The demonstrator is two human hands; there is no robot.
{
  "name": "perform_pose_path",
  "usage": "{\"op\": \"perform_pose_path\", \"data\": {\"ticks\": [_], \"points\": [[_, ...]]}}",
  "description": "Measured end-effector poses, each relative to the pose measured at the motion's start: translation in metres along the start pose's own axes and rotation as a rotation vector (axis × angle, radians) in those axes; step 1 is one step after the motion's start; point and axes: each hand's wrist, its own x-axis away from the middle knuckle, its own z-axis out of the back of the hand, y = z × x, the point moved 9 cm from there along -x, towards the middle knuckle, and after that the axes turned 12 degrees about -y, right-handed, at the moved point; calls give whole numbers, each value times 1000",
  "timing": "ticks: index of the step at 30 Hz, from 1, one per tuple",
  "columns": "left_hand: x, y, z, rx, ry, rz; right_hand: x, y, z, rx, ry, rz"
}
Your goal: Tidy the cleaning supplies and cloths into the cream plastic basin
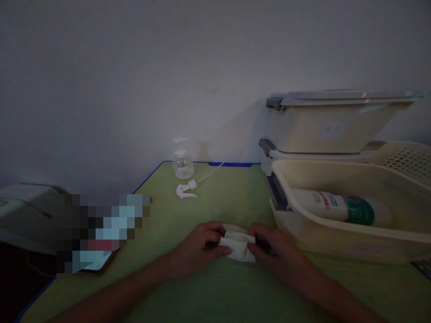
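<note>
Near the front middle of the table, a small white folded tissue (240,251) is held between both hands. My left hand (204,244) pinches its left edge between thumb and fingers. The right edge is gripped the same way by my right hand (269,244). A pale rounded shape (235,228) shows just behind the tissue; I cannot make out what it is. Farther back, a white spray trigger head (185,190) with a thin tube lies on its side. Behind it stands a clear pump bottle (183,168) with a white top.
On the right, an open cream bin (296,240) holds a white and green bottle (343,208) lying down. Behind it are a stacked lidded box (310,128) and a perforated basket (407,159). A blurred-out phone-like device (97,262) lies at the green table's (161,296) left edge.
</note>
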Motion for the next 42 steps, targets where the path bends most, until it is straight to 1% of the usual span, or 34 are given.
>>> {"op": "perform_pose_path", "data": {"ticks": [3, 8, 10, 13, 15, 17, 19, 21, 26, 30, 32, 35, 39, 40, 42], "points": [[-1, -10, 2, 35, 62, 90, -2, 5, 0, -4, 22, -30], [1, -27, 7, 28, 168, 297, -5, 8, -2, 38, 69, -19], [2, -29, 7, 25, 192, 331, -6, 7, -1, 66, 90, -26], [4, -27, 9, -11, 244, 339, -7, 5, -1, 91, 108, -42], [5, -26, 12, -25, 296, 317, -8, 3, -2, 104, 119, -43], [5, -26, 13, 35, 326, 286, -8, 2, -2, 120, 136, -40], [5, -28, 13, 106, 335, 269, -8, 2, -2, 132, 156, -37], [5, -27, 12, 116, 327, 256, -8, 1, -1, 153, 184, -15], [6, -21, 12, -74, 322, 252, -5, -14, 3, 266, 235, 110], [7, -20, 11, -218, 308, 263, -6, -15, 0, 311, 191, 80], [8, -17, 12, -272, 320, 247, -7, -14, -3, 354, 167, 55], [7, -3, 12, -385, 317, 151, -9, -8, -5, 460, 138, -6], [5, 22, 5, -689, 266, -27, -9, -5, -5, 536, 153, -14], [5, 26, 2, -765, 251, -71, -8, -5, -4, 538, 162, -9], [4, 32, -7, -866, 179, -164, -7, -6, -2, 526, 180, 3]]}}
